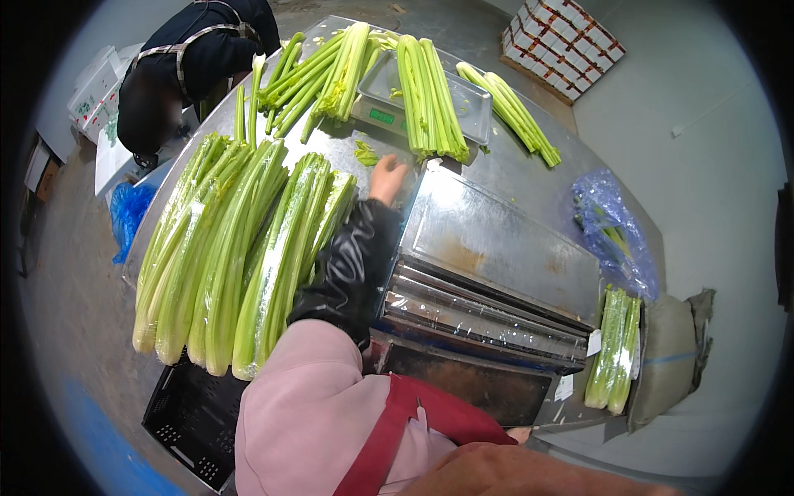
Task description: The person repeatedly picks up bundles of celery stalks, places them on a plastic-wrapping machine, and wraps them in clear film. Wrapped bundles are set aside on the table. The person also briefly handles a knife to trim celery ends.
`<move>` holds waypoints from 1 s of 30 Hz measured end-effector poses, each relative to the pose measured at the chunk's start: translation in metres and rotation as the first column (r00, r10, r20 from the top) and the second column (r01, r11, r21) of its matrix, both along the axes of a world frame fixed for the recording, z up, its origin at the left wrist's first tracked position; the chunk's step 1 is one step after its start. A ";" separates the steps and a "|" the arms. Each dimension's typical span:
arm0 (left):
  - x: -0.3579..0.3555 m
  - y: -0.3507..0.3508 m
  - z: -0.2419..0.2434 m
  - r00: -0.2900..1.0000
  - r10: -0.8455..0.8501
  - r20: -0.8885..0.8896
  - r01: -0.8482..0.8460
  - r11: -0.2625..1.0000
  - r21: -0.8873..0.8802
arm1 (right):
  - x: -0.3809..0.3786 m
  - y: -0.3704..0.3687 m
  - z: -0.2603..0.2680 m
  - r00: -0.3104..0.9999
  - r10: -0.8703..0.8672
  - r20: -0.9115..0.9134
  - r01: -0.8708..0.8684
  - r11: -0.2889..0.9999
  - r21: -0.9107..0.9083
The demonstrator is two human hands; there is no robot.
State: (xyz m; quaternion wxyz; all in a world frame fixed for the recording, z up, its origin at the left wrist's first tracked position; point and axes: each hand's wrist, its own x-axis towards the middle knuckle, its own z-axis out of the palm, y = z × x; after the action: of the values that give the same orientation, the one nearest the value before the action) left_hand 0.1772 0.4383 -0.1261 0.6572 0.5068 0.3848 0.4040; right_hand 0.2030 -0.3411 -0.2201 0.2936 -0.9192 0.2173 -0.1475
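Observation:
My left hand (389, 180), in a black oversleeve, reaches over the steel table (508, 149) with its fingers curled. It is beside the far left corner of a film wrapping machine (496, 229). No object shows in it, and its palm side is hidden. A loose celery leaf (366, 154) lies just left of the fingertips. Beyond them, celery bunches (428, 99) rest across the pan of a digital scale (375, 116). Only a bit of my right hand (520, 435) shows, low by the machine's near edge; its fingers are hidden. Wrapped celery (229, 248) is piled left of my arm.
More celery (329, 80) lies at the far end. Wrapped celery (613, 350) and a blue plastic bag (614, 232) are at the right, near a sack (667, 359). A black crate (192, 421) stands below the pile. Another person (198, 56) bends at the far left.

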 end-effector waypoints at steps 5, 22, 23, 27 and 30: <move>-0.053 -0.055 0.000 0.993 0.044 0.108 -0.019 0.974 -0.224 | -0.001 0.004 0.000 0.994 0.026 0.105 -0.035 0.996 0.084; -0.104 -0.090 -0.003 0.939 -0.056 0.340 0.102 0.988 -0.120 | 0.065 0.067 0.246 0.914 0.330 0.237 -0.361 0.927 0.102; -0.103 -0.089 -0.004 0.936 -0.064 0.347 0.117 0.984 -0.134 | 0.081 0.108 0.285 0.849 0.438 0.295 -0.499 0.847 0.180; -0.097 -0.085 -0.010 0.932 -0.067 0.357 0.100 0.992 -0.073 | 0.110 0.312 0.371 0.418 0.862 0.287 -0.907 0.378 0.187; -0.095 -0.084 -0.014 0.957 -0.096 0.274 0.115 0.992 -0.057 | 0.102 0.456 0.377 -0.043 0.999 -0.032 -0.999 -0.042 0.034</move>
State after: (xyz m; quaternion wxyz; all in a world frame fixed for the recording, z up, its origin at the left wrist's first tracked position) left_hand 0.0820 0.3542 -0.1397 0.7422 0.4424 0.2782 0.4195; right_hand 0.3050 0.1150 0.1570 0.3049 -0.7958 -0.5063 0.1316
